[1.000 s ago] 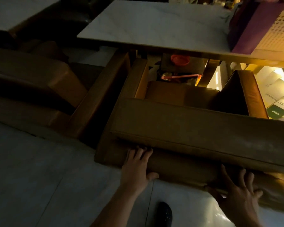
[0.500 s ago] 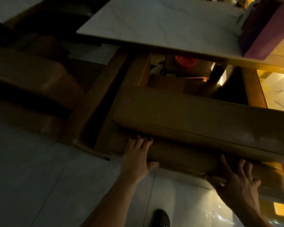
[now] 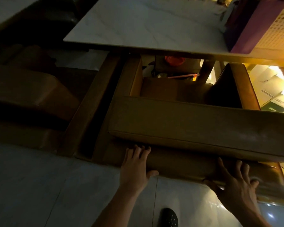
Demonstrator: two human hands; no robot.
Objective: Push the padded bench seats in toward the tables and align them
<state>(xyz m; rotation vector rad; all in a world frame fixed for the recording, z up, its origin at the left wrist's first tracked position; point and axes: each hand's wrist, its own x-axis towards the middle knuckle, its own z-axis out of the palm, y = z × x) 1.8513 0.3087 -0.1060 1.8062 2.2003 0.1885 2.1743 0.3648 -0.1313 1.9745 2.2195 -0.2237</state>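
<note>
- Since half a second ago the padded bench seat (image 3: 195, 126) shows more of the gap between it and the marble worktop (image 3: 146, 25), and the view has tipped back; both hands stay flat on its back.
- The left hand (image 3: 134, 167) presses the lower back panel with fingers straight and spread; its fingertips are hidden under the cushion's overhang.
- The right hand (image 3: 236, 185) presses likewise near the right end, fingers splayed, blurred.
- The bench stands on the tiled floor (image 3: 31, 185), its front under the worktop's edge and its right end cut off by the frame.
- A second bench (image 3: 28, 95) lies to the left, dim and hard to make out.
- A dark shoe (image 3: 168, 217) shows at the bottom edge.
</note>
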